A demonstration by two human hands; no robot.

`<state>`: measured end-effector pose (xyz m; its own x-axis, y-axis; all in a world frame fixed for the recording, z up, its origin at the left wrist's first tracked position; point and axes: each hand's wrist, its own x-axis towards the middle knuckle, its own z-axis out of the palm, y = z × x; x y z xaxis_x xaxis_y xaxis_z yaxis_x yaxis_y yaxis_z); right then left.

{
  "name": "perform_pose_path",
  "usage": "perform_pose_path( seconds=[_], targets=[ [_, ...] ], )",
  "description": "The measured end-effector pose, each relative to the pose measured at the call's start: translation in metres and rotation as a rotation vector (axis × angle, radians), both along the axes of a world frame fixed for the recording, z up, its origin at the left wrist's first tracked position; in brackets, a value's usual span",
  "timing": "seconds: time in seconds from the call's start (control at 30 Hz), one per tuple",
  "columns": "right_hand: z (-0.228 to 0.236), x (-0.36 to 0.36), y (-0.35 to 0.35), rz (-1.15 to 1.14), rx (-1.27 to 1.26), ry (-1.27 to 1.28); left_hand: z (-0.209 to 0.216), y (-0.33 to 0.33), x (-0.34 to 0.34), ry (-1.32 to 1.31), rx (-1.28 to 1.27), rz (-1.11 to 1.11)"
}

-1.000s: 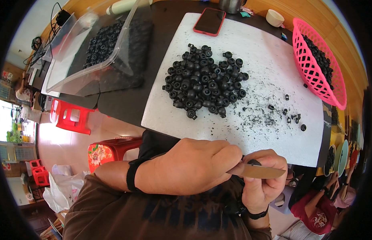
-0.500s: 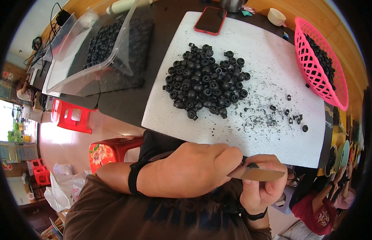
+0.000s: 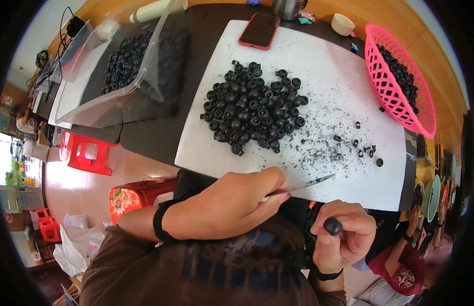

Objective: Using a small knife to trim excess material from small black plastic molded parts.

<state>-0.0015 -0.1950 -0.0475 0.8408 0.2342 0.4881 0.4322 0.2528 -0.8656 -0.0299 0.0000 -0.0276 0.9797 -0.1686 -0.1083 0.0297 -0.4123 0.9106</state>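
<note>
My left hand is closed around the handle of a knife, its narrow blade pointing right over the near edge of a white foam board. Lower and to the right, my right hand pinches a small round black rubber-like part between thumb and fingers, apart from the blade. A heap of similar black parts with ring-shaped ends lies on the board. Black crumbs and several small cut-off bits are scattered to the right of it.
A pink basket of black pieces stands at the far right. At the left is a clear plastic bin with more parts. A red-edged phone lies at the board's far edge. Red stools stand left; a co-worker's red sleeve shows right.
The knife has moved away from the black part, and its blade now points up and right. My left hand has shifted slightly left, and the part now shows its rounded end. The whole view shifted slightly.
</note>
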Motion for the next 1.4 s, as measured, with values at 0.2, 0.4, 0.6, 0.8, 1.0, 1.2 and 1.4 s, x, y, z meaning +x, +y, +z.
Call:
perform_pose_path(
  seconds=[0.2,0.4,0.6,0.8,1.0,1.2,1.4],
  targets=[
    [0.046,0.07,-0.041,-0.567,-0.324,-0.11,-0.008,0.021,-0.006,0.012,-0.055,0.088],
    [0.083,0.183,-0.064,-0.839,-0.864,-0.296,-0.015,0.037,-0.023,0.081,-0.105,0.16],
    [0.04,0.112,-0.003,-0.318,-0.895,-0.23,-0.02,0.043,-0.025,0.063,-0.148,0.179],
    [-0.008,0.099,0.049,-0.065,-1.041,-0.434,-0.022,0.041,-0.025,0.072,-0.117,0.114],
    [-0.011,0.11,0.054,0.016,-1.061,-0.306,-0.023,0.041,-0.026,0.029,-0.147,0.121],
    [-0.002,0.101,0.051,0.044,-0.874,-0.063,-0.017,0.039,-0.019,-0.012,-0.181,0.091],
    [0.021,0.044,0.028,0.265,-0.26,0.528,-0.012,0.026,-0.004,-0.022,-0.389,0.101]
  ],
)
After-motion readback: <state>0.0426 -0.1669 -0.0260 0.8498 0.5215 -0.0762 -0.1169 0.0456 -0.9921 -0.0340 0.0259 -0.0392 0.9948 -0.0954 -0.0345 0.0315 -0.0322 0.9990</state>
